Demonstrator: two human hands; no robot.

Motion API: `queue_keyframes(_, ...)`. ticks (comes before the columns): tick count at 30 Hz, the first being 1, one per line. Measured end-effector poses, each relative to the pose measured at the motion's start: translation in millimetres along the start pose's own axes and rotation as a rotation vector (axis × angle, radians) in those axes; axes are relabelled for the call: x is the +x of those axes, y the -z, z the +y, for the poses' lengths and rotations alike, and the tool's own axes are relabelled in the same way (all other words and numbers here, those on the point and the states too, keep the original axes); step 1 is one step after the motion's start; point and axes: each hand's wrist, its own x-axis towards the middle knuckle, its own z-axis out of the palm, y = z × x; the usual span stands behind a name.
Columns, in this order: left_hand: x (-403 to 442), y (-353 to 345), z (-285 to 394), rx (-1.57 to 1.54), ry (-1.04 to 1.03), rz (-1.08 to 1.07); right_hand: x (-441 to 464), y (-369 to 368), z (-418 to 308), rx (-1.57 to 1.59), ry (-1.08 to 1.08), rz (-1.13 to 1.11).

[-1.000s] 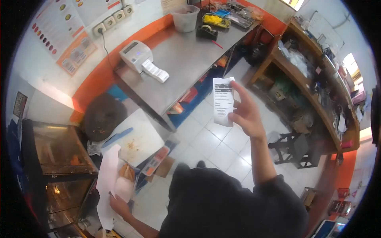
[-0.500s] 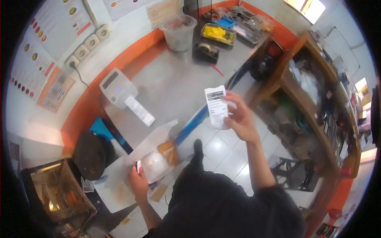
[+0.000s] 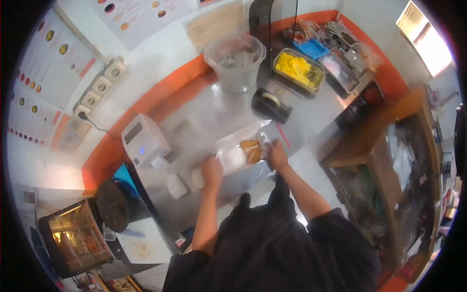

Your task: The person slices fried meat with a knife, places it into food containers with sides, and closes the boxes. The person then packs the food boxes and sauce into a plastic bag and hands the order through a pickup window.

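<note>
A sheet of white wrapping paper (image 3: pixel 253 130) lies over the metal counter in front of me. On it are a rounded white mound (image 3: pixel 233 158), like rice, and a browned piece of food (image 3: pixel 250 151), like fried chicken. My left hand (image 3: pixel 212 173) is closed at the paper's left edge, beside the mound. At the right edge, my right hand (image 3: pixel 277 155) has its fingers closed around a small printed receipt (image 3: pixel 264 138), close to the brown food. Blur hides the exact fingertips of both hands.
A white receipt printer (image 3: pixel 145 141) stands at the wall, with white lumps (image 3: pixel 176 186) nearby. Behind are a clear bucket (image 3: pixel 236 63), a black tape dispenser (image 3: pixel 271 104) and a tray of yellow food (image 3: pixel 299 70). A wooden shelf (image 3: pixel 369 160) rises at right.
The food and its paper have moved right onto the counter with my left hand. My right hand has lowered the receipt from mid-air to beside the food. My view has shifted toward the counter.
</note>
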Motion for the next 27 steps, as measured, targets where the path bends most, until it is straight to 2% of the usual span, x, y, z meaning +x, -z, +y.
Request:
queue_keyframes(1, 21.4, -20.7, 7.6, -0.010, -0.031, 0.065, 9.8, -1.0, 14.4, -0.053, 0.058, 0.001)
queue_keyframes(3, 58.5, -60.6, 20.3, -0.027, -0.039, 0.137, 22.4, 4.8, 22.6, -0.076, 0.116, -0.133)
queue_keyframes(4, 72.1, -75.6, 20.0, 0.015, 0.033, 0.100, 27.1, 7.8, 28.0, -0.027, 0.210, -0.111)
queue_keyframes(6, 92.3, -91.3, 29.4, 0.056, 0.137, 0.080, 48.0, 13.7, 38.0, -0.010, 0.239, -0.233)
queue_keyframes(8, 88.3, -94.0, 34.7, 0.231, -0.104, 0.329, 78.6, 43.0, 41.6, 0.244, 0.306, -0.284)
queue_keyframes(9, 88.0, -86.4, 46.9, 0.246, -0.075, 0.337, 111.4, 76.5, 27.0, 0.264, 0.328, -0.300)
queue_keyframes(11, 71.4, -57.2, 78.8, 0.047, 0.238, 0.281, 202.2, 151.4, -16.0, 0.588, 0.360, -0.174)
queue_keyframes(12, 57.8, -42.4, 95.0, 0.057, 0.273, 0.277, 247.7, 157.9, -23.1, 0.493, 0.394, -0.165)
queue_keyframes(13, 52.2, -27.1, 112.1, -0.107, 0.283, 0.340, 300.5, 183.0, -39.9, 0.600, 0.470, -0.160)
queue_keyframes(14, 45.1, -15.6, 125.6, -0.268, 0.291, 0.408, 350.5, 177.3, -47.8, 0.468, 0.610, -0.100)
queue_keyframes(15, 35.1, -7.3, 135.5, -0.259, 0.321, 0.420, 395.3, 159.5, -52.0, 0.372, 0.734, -0.046)
queue_keyframes(17, 9.3, -0.6, 147.1, -0.252, 0.601, 0.155, 469.5, 93.7, -42.4, -0.035, 1.010, -0.148)
queue_keyframes(19, -13.0, -6.3, 147.1, -0.239, 0.577, 0.123, 513.3, 52.1, -41.2, -0.527, 1.031, -0.850)
queue_keyframes(21, -27.2, -11.0, 148.8, -0.243, 0.524, 0.093, 523.6, 43.8, -36.0, -0.506, 1.011, -0.940)
queue_keyframes(23, -38.5, -14.6, 160.1, -0.415, 0.518, 0.282, 533.0, 56.4, -35.6, -0.518, 0.980, -1.032)
queue_keyframes(25, -40.4, -9.7, 162.4, -0.499, 0.569, 0.233, 534.4, 81.4, -40.3, -0.195, 0.800, -1.050)
queue_keyframes(26, -40.1, -8.4, 156.9, -0.548, 0.601, 0.186, 538.8, 80.9, -37.2, -0.222, 0.813, -1.061)
queue_keyframes(27, -40.8, -15.2, 148.1, -0.546, 0.540, 0.215, 546.1, 79.1, -32.2, -0.088, 0.844, -0.982)
